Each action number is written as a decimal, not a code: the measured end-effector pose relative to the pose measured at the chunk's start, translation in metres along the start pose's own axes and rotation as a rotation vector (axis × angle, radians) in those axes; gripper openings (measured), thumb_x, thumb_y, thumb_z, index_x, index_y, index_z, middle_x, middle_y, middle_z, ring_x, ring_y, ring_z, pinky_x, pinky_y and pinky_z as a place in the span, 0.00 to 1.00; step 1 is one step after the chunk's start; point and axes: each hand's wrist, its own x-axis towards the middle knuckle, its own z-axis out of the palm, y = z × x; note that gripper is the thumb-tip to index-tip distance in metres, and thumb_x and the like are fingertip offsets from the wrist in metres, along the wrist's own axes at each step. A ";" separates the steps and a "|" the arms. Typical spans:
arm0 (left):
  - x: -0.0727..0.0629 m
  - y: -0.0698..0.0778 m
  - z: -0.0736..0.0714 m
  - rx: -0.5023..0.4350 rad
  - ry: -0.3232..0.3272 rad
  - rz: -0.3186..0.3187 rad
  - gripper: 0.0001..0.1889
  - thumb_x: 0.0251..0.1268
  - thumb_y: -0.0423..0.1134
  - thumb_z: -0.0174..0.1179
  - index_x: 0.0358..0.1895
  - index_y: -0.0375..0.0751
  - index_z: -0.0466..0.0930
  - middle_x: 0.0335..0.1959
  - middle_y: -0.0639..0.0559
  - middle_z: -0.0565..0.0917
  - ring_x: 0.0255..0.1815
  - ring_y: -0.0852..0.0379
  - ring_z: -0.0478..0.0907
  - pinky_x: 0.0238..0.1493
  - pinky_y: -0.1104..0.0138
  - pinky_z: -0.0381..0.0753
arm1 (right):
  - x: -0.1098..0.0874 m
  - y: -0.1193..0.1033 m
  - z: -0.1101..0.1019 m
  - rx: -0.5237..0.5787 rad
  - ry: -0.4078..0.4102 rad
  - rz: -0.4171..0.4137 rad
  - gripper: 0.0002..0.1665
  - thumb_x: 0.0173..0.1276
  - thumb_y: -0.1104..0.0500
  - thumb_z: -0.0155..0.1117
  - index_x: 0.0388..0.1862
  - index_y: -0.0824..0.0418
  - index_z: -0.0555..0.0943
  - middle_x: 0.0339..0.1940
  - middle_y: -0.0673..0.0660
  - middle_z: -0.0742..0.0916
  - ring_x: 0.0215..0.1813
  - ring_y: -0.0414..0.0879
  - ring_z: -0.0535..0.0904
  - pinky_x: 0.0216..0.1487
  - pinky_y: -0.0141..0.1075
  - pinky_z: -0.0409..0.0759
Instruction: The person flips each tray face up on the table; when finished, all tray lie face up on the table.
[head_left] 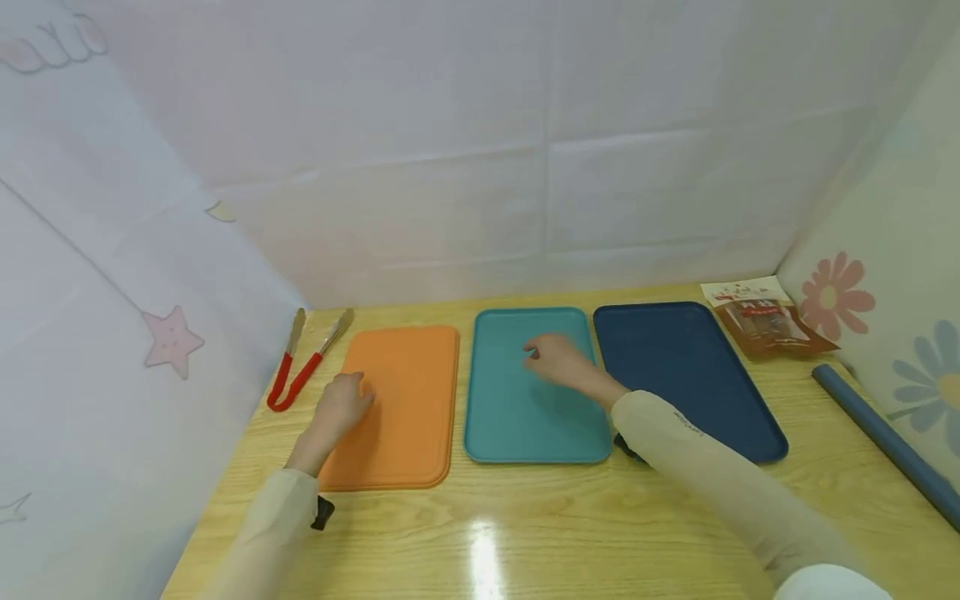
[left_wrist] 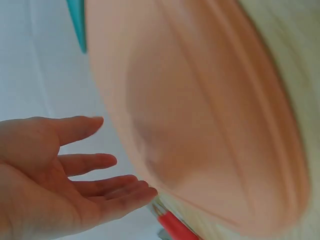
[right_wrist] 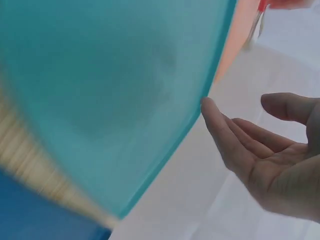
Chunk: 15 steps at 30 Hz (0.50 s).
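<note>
My left hand (head_left: 343, 406) hovers over the left side of an orange tray (head_left: 412, 400), casting a shadow on it. In the left wrist view its fingers are loosely spread with nothing between them. Above the teal tray (head_left: 517, 417) hangs my right hand (head_left: 557, 358), its shadow on the tray's surface. The right wrist view shows that hand's fingers (right_wrist: 225, 130) relaxed and apart from the thumb, holding nothing. Red-handled tongs (head_left: 303, 379) lie left of the orange tray, spread in a V, close to the left hand.
A dark blue tray (head_left: 675, 358) lies right of the teal one, partly under the right forearm. Behind it at the right rests a brown and white packet (head_left: 765, 321). A blue-grey roll (head_left: 885, 442) runs along the table's right edge. Cloth walls (head_left: 450, 167) enclose the wooden table (head_left: 420, 542).
</note>
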 end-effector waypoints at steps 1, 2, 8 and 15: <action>-0.001 -0.007 0.000 0.011 -0.011 -0.003 0.26 0.69 0.35 0.55 0.60 0.13 0.65 0.54 0.19 0.72 0.54 0.24 0.71 0.52 0.42 0.74 | 0.002 -0.007 0.005 0.024 -0.013 -0.009 0.24 0.74 0.58 0.54 0.65 0.66 0.74 0.58 0.65 0.81 0.57 0.56 0.78 0.52 0.47 0.79; -0.002 -0.013 0.000 0.021 -0.020 -0.009 0.28 0.69 0.36 0.56 0.60 0.13 0.64 0.54 0.18 0.72 0.54 0.24 0.70 0.54 0.40 0.72 | 0.005 -0.014 0.011 0.048 -0.025 -0.015 0.25 0.74 0.57 0.54 0.66 0.64 0.73 0.58 0.64 0.81 0.58 0.56 0.77 0.53 0.48 0.79; -0.003 -0.033 0.002 0.043 -0.034 -0.017 0.29 0.68 0.41 0.58 0.58 0.14 0.67 0.52 0.20 0.74 0.53 0.23 0.70 0.57 0.39 0.67 | 0.025 -0.057 0.051 0.112 -0.067 -0.082 0.28 0.75 0.58 0.51 0.71 0.63 0.67 0.60 0.64 0.80 0.48 0.51 0.81 0.44 0.42 0.80; -0.003 -0.041 0.002 -0.004 -0.069 -0.039 0.31 0.69 0.42 0.58 0.60 0.13 0.65 0.55 0.19 0.72 0.57 0.25 0.69 0.58 0.42 0.70 | 0.039 -0.087 0.090 0.187 -0.147 -0.018 0.35 0.75 0.62 0.48 0.76 0.67 0.53 0.10 0.51 0.72 0.09 0.40 0.55 0.12 0.31 0.57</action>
